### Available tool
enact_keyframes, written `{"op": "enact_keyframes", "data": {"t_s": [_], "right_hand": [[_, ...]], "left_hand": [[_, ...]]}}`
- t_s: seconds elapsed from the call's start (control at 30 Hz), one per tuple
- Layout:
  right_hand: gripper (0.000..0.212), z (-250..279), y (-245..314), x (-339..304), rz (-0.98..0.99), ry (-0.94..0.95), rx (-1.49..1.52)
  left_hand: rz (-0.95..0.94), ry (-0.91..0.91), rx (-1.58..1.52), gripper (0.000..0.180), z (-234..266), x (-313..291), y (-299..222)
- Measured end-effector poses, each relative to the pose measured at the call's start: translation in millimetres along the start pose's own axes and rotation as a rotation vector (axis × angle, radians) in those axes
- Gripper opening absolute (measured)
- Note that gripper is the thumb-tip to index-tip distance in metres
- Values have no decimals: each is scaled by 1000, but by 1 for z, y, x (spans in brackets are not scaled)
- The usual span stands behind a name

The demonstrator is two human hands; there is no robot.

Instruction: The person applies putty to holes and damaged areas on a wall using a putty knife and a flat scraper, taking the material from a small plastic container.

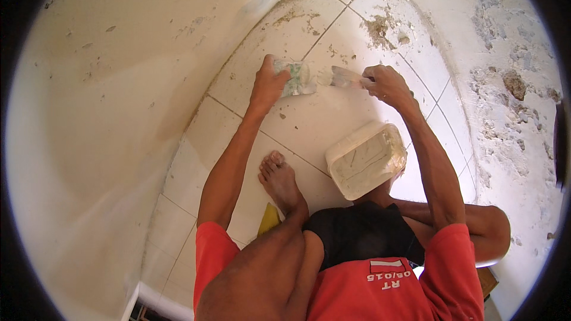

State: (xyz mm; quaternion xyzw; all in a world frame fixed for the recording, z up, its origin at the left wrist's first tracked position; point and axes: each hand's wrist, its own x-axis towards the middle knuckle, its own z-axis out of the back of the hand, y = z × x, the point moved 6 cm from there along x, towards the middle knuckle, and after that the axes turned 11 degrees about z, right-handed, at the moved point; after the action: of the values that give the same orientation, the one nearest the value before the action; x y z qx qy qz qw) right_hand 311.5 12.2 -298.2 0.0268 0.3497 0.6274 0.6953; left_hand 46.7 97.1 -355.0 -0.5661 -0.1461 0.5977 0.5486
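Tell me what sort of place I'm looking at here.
Probably a room under repair: a pitted, flaking wall on the right, crumbled debris on the tiled floor, and a flat-bladed scraper in the right hand.

Both Hands Closed in a Grip, Arms Reached Forward

The left forearm (229, 163) ran up and inward from the lower edge; the left hand (270, 83) was bent in a grip at its end, one digit laid out toward the right; the right forearm (437, 154) slanted up and leftward, its elbow bent; the right hand (388, 85) had its fingers curled tightly; the two hands stood level and apart; the legs were folded in a low squat, the right knee (498, 232) swung outward, the bare left foot (278, 179) pointing forward.
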Motion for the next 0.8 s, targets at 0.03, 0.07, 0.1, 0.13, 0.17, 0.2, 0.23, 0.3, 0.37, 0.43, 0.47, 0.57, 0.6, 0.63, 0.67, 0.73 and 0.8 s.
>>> {"op": "enact_keyframes", "data": {"t_s": [0.03,0.07,0.1,0.13,0.17,0.2,0.23,0.3,0.37,0.43,0.47,0.57,0.6,0.63,0.67,0.73,0.8], "right_hand": [[21,-3,3,3,28,1,-45],[21,-5,5,6,56,1,-91],[21,-5,5,8,57,2,-90],[21,-5,4,11,54,19,-96],[21,-7,4,12,51,35,-101],[21,-6,8,13,53,37,-100],[20,-6,12,13,39,41,-53],[20,-6,14,13,25,45,-6],[19,-4,13,15,33,50,22],[18,-4,15,17,68,49,26],[18,-4,17,18,102,47,29],[19,3,34,20,102,102,64],[19,6,32,21,99,102,63],[19,8,29,24,115,121,166],[20,10,27,25,131,141,270],[25,21,25,25,165,149,319],[28,39,32,22,252,118,545]], "left_hand": [[1,-3,2,37,-1,0,1],[-6,-22,18,36,-2,1,1],[-13,-39,34,36,-3,0,-2],[-12,-39,34,36,-3,-1,-5],[2,-38,61,36,-4,-2,-7],[16,-38,88,36,-4,-2,-7],[18,-39,88,36,-4,-3,-8],[12,-24,104,36,-4,-3,-9],[33,-3,101,35,-5,-2,-9],[56,14,101,34,-4,1,-2],[-15,39,34,34,-4,1,-2],[-63,80,-82,34,2,1,4],[-46,101,-134,33,3,0,3],[-47,103,-135,33,4,-3,2],[-25,166,-394,32,7,-8,2],[-7,230,-657,31,12,-18,-7],[-9,265,-818,30,20,-28,-21]]}}
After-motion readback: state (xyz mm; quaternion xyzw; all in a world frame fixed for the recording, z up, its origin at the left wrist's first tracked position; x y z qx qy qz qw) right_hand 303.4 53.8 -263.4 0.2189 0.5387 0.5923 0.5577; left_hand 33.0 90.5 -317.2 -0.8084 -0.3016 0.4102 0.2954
